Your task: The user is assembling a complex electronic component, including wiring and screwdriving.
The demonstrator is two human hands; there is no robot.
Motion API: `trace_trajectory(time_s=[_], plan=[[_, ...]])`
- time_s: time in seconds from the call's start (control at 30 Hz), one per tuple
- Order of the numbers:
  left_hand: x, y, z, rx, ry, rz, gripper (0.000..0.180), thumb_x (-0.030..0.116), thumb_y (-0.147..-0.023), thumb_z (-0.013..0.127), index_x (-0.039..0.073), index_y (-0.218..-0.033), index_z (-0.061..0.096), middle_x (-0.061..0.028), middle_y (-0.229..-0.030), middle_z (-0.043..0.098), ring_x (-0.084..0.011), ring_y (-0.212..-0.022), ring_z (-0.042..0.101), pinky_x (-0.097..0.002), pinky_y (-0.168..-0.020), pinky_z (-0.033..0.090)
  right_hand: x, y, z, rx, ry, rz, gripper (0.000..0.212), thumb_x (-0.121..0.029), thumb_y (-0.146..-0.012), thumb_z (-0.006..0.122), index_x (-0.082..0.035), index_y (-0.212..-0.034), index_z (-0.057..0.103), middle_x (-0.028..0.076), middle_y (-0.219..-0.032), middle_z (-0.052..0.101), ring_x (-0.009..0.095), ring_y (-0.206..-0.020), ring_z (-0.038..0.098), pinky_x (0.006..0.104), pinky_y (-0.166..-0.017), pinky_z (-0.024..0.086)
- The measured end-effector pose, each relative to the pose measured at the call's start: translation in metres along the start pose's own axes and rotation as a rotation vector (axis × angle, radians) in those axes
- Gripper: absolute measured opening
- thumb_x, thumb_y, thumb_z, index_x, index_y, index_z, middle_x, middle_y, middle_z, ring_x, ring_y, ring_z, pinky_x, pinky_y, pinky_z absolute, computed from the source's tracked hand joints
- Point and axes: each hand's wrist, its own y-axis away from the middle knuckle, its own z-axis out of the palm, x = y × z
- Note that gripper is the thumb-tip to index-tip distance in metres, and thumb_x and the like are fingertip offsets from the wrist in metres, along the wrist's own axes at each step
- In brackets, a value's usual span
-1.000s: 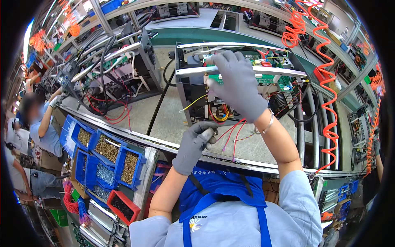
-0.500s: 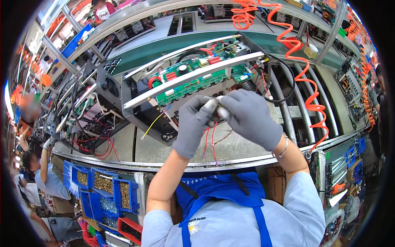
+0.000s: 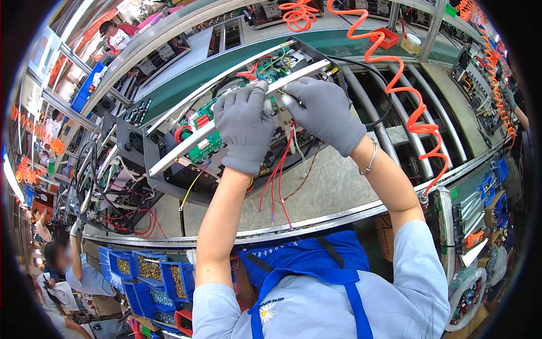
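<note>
My left hand, in a grey glove, reaches over the silver rail along the near side of an open machine chassis. Its fingers are bent and close together beside the rail; whatever they grip is hidden. My right hand, gloved alike, is closed in a pinch at the rail, just right of the left hand. A small dark piece shows at its fingertips, too small to name. Inside the chassis lies a green circuit board, partly covered by my left hand. Loose red wires and a yellow wire hang from its near side.
Another wired chassis stands on the left. Metal rollers lie to the right, beneath an orange coiled hose. Blue bins of small fasteners sit below the bench edge. A co-worker's gloved hand is at far left.
My hands, pinched together in front of the chassis before, have moved up and apart to the rail. The view has shifted, and the chassis now appears further left.
</note>
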Motion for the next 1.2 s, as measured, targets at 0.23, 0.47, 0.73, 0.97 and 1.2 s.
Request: trace_trajectory(time_s=[0.23, 0.47, 0.73, 0.97, 1.2], plan=[[-0.002, 0.005, -0.004, -0.005, 0.007, -0.007, 0.025, 0.022, -0.082, 0.063, 0.017, -0.106, 0.07, -0.003, -0.096, 0.068, -0.0227, -0.093, 0.062, -0.0381, -0.087, 0.043, -0.01, -0.005, 0.0, -0.054, 0.099, 0.029, 0.023, -0.03, -0.086, 0.066, -0.009, -0.094, 0.069, 0.011, -0.085, 0.066, 0.03, -0.076, 0.066, 0.0409, -0.067, 0.052], [-0.009, 0.007, 0.003, -0.082, 0.041, 0.012, 0.035, 0.022, -0.071, 0.067, 0.017, -0.105, 0.068, -0.0062, -0.092, 0.065, -0.0271, -0.088, 0.06, -0.0411, -0.081, 0.044, -0.029, 0.047, -0.01, 0.251, 0.02, -0.144, 0.041, -0.026, -0.073, 0.077, -0.01, -0.107, 0.06, 0.011, -0.104, 0.062, 0.03, -0.095, 0.062, 0.0401, -0.077, 0.049], [0.006, -0.002, -0.018, 0.143, 0.109, 0.048, 0.047, 0.033, -0.087, 0.068, 0.012, -0.128, 0.061, -0.01, -0.119, 0.063, -0.0303, -0.116, 0.056, -0.0434, -0.1, 0.04, 0.023, 0.296, -0.038, 0.554, 0.03, 0.452, 0.045, -0.01, -0.081, 0.066, 0.0, -0.123, 0.053, 0.014, -0.109, 0.062, 0.023, -0.095, 0.062, 0.0346, -0.082, 0.051], [0.021, 0.063, -0.065, 0.058, 0.326, 0.008, 0.049, 0.019, -0.082, 0.071, 0.009, -0.128, 0.06, -0.0153, -0.121, 0.061, -0.0357, -0.119, 0.054, -0.0494, -0.108, 0.034, 0.167, 0.438, -0.041, 0.315, 0.455, 0.988, 0.088, -0.029, -0.074, 0.077, 0.0, -0.146, 0.035, 0.026, -0.144, 0.041, 0.042, -0.13, 0.041, 0.0461, -0.11, 0.033], [-0.004, 0.213, -0.123, -0.211, 0.13, -0.271, 0.042, 0.021, -0.078, 0.065, 0.008, -0.118, 0.062, -0.0102, -0.11, 0.062, -0.0277, -0.112, 0.056, -0.0491, -0.107, 0.036, 0.208, 0.441, -0.062, 0.323, -0.337, 0.996, 0.063, -0.004, -0.08, 0.073, 0.005, -0.137, 0.046, 0.016, -0.131, 0.057, 0.025, -0.113, 0.056, 0.0375, -0.105, 0.044]])
